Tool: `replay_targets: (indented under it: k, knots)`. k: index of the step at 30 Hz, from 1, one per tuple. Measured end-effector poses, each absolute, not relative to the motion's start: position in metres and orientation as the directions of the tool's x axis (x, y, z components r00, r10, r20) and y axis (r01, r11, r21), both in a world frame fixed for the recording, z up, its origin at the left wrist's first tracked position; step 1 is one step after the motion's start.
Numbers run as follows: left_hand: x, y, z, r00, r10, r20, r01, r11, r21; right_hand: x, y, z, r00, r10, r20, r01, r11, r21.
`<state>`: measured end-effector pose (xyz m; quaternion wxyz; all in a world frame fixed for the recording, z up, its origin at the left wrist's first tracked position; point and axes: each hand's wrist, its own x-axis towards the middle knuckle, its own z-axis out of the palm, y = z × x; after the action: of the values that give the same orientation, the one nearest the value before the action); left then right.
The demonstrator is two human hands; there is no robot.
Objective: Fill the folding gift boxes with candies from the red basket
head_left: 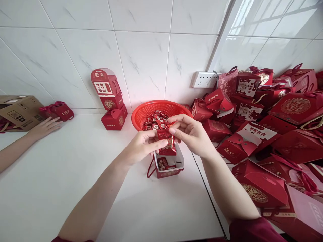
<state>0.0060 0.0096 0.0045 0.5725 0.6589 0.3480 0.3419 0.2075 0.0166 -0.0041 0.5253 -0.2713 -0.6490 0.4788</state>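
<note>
My left hand (142, 146) and my right hand (193, 134) meet over an open red gift box (170, 173). Between their fingertips is a shiny red wrapped candy (170, 145), pinched by both hands. Small red packets (163, 163) lie inside the white-lined box, and a red cord handle (150, 170) hangs at its left side. Just behind my hands, a red plastic basket (137, 112) holds a heap of wrapped candies (156, 121). My fingers partly cover the basket's front and the back of the box.
At right, many red gift boxes (252, 141) are piled up. Two stacked boxes (111, 101) stand against the tiled wall. On the left, another person's hand (46, 129) touches a small red box (62, 111) beside a cardboard carton (22, 114). A power strip (205, 79) is behind.
</note>
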Motion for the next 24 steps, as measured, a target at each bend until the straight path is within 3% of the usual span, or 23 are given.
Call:
replay_targets:
  k: [5,14,20,24]
  knots:
    - [0.005,0.015,0.000,0.375,0.924,0.074,-0.119,-0.031,0.992,0.208,0.019,-0.004,-0.281,0.845,0.454,-0.169,0.422,-0.891]
    - [0.005,0.016,-0.002,0.442,0.891,0.100,-0.156,-0.033,0.987,0.211,0.023,-0.006,-0.298,0.856,0.422,-0.133,0.401,-0.906]
    - [0.002,0.014,0.001,0.464,0.883,0.074,-0.064,-0.050,0.997,0.213,0.024,-0.005,-0.323,0.836,0.444,-0.100,0.437,-0.894]
    - [-0.006,0.012,0.009,0.436,0.895,0.095,0.235,-0.215,0.948,0.224,0.027,-0.005,-0.347,0.816,0.463,0.106,0.524,-0.845]
